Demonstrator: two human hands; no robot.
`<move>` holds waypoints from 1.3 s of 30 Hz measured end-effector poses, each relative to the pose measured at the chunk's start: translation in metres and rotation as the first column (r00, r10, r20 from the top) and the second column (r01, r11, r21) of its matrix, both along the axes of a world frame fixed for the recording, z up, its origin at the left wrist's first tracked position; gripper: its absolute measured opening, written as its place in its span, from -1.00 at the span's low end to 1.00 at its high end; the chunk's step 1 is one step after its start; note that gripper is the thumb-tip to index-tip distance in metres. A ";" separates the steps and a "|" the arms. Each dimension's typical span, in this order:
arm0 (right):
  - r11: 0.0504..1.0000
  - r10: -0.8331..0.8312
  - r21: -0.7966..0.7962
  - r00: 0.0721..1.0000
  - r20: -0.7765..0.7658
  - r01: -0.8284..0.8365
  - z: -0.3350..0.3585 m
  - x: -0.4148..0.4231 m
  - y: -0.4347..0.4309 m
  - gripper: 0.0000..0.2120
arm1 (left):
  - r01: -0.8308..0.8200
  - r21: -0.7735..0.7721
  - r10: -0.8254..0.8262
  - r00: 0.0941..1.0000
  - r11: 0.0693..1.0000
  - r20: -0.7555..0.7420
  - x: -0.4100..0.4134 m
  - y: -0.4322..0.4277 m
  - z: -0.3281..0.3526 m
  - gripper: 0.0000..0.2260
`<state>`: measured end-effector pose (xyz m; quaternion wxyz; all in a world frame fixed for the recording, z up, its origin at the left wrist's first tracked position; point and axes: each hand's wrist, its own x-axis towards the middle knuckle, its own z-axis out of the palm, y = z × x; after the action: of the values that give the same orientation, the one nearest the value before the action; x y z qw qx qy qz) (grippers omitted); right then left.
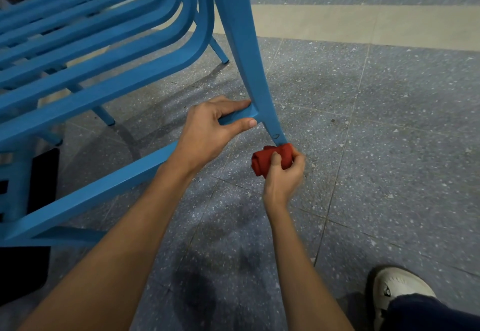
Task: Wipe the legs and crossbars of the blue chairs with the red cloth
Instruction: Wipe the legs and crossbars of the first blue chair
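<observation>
A stack of blue metal chairs (pixel 109 52) fills the upper left. One long blue leg (pixel 249 52) slants down toward the centre of the floor. My left hand (pixel 210 130) grips the blue crossbar (pixel 241 117) right where it joins that leg. My right hand (pixel 284 174) holds the bunched red cloth (pixel 270 157) wrapped round the bottom end of the same leg, close to the floor. The leg's foot is hidden inside the cloth.
The floor is blue-grey speckled tile (pixel 389 135) with a beige strip (pixel 363 25) across the back. Other chair legs (pixel 220 52) stand behind. A lower blue side rail (pixel 98 190) crosses at left. My white shoe (pixel 397 294) sits at the bottom right.
</observation>
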<state>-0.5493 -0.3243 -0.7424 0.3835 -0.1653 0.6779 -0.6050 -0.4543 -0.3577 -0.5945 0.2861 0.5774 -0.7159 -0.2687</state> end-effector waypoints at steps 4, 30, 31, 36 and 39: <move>0.999 0.037 -0.010 0.999 0.038 -0.037 -0.004 0.002 0.005 -0.71 | -0.008 0.010 0.008 1.000 1.000 0.006 -0.001 0.001 0.000 -0.63; 0.983 0.155 -0.062 0.968 -0.195 -0.170 0.009 -0.005 0.012 -0.71 | -0.028 0.036 0.028 1.000 0.999 -0.001 -0.001 0.000 0.000 -0.62; 0.985 0.154 -0.046 0.969 -0.192 -0.166 0.007 -0.007 0.010 -0.71 | -0.028 0.038 0.028 1.000 0.999 -0.002 -0.001 0.000 0.000 -0.62; 0.996 0.087 -0.012 0.976 -0.201 -0.092 0.010 -0.009 0.004 -0.73 | -0.028 0.040 0.028 1.000 0.999 -0.010 -0.001 0.000 0.000 -0.62; 0.991 0.078 -0.093 0.973 -0.215 -0.100 0.017 0.001 0.008 -0.70 | -0.028 0.036 0.028 1.000 0.999 -0.003 -0.001 -0.001 0.000 -0.62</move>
<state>-0.5483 -0.3168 -0.7252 0.3272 -0.2783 0.6746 -0.6004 -0.4555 -0.3582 -0.5942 0.2807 0.5919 -0.7023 -0.2786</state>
